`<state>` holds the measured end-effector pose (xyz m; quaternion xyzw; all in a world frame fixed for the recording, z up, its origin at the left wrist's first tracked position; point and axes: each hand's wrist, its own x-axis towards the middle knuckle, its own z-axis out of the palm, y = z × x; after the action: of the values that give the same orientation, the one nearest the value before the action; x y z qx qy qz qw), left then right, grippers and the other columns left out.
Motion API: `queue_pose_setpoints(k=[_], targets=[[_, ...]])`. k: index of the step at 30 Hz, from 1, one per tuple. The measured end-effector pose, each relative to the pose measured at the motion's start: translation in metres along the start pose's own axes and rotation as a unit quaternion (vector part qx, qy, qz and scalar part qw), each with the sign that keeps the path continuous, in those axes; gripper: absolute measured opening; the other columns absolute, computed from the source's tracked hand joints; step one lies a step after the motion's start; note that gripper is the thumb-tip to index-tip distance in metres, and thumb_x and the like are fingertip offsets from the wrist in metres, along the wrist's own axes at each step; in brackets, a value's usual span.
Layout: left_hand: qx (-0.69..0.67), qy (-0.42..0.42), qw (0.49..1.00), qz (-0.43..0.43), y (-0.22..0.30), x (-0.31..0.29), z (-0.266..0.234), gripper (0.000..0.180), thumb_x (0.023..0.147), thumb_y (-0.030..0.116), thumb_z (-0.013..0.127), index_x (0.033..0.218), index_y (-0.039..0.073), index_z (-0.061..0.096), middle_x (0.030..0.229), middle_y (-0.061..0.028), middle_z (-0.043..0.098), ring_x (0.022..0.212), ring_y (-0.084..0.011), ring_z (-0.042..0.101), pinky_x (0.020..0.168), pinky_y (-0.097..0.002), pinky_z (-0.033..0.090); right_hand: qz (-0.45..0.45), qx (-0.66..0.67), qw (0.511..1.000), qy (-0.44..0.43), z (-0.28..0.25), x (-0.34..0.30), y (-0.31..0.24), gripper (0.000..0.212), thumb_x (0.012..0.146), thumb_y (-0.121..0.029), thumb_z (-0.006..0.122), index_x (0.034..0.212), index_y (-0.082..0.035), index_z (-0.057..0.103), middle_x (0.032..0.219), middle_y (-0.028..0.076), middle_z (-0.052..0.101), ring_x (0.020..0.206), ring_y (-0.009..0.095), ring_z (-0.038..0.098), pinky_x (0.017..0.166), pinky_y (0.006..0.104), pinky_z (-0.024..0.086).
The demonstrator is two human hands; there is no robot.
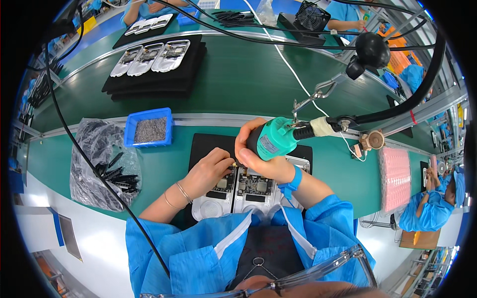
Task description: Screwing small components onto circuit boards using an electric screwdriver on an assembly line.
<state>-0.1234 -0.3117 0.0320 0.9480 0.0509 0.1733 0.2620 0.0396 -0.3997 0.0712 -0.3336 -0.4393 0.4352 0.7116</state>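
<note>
My right hand [271, 166] is wrapped round a green and black electric screwdriver [278, 138], which hangs from a cable and a metal hook; its tip is hidden. My left hand [211, 169] has its fingers pinched at the top of a white housing [206, 207]. A tiny yellowish bit [234, 164] shows at those fingertips, too small to name. Circuit boards sit inside this housing and the middle housing [242, 204]. A third white housing [300, 162] lies partly under my right wrist. All rest on a black foam mat [202, 144].
A blue bin [151, 143] of small metal screws stands at the left, beside a clear plastic bag [87, 159] with black strips. Across the bench, white housings [171, 55] lie on stacked black foam. Pink trays [395, 179] stand right. A black cable [99, 174] crosses the left side.
</note>
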Motion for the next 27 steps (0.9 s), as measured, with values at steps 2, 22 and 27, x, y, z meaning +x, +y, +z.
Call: queue_pose_setpoints(k=[2, 22, 27], targets=[[0.001, 0.001, 1.000, 0.003, -0.001, 0.000, 0.000, 0.029, 0.067, 0.003, 0.067, 0.093, -0.001, 0.055, 0.090, -0.0100, 0.052, 0.088, -0.0255, 0.053, 0.077, -0.0327, 0.047, 0.010, -0.003, 1.000, 0.009, 0.001, 0.001, 0.001, 0.024, 0.071, 0.002, 0.063, 0.091, -0.002, 0.052, 0.080, 0.003, 0.055, 0.071, 0.008, 0.053, 0.063, 0.0228, 0.043], [-0.003, -0.003, 1.000, -0.006, -0.005, 0.002, 0.001, 0.027, 0.068, 0.003, 0.066, 0.093, -0.001, 0.056, 0.095, -0.0107, 0.055, 0.088, -0.0263, 0.054, 0.077, -0.0339, 0.049, 0.009, -0.072, 0.996, -0.054, 0.003, 0.014, 0.007, 0.017, 0.077, -0.001, 0.059, 0.087, -0.004, 0.045, 0.072, 0.004, 0.054, 0.062, 0.008, 0.050, 0.054, 0.0213, 0.041], [0.005, -0.005, 1.000, 0.007, -0.009, 0.000, 0.002, 0.028, 0.068, 0.003, 0.066, 0.093, 0.000, 0.056, 0.094, -0.0107, 0.055, 0.088, -0.0263, 0.054, 0.077, -0.0338, 0.048, 0.009, -0.071, 0.993, -0.091, -0.001, 0.009, 0.013, 0.018, 0.076, -0.002, 0.060, 0.088, -0.004, 0.046, 0.073, 0.003, 0.055, 0.063, 0.007, 0.050, 0.056, 0.0213, 0.041]])
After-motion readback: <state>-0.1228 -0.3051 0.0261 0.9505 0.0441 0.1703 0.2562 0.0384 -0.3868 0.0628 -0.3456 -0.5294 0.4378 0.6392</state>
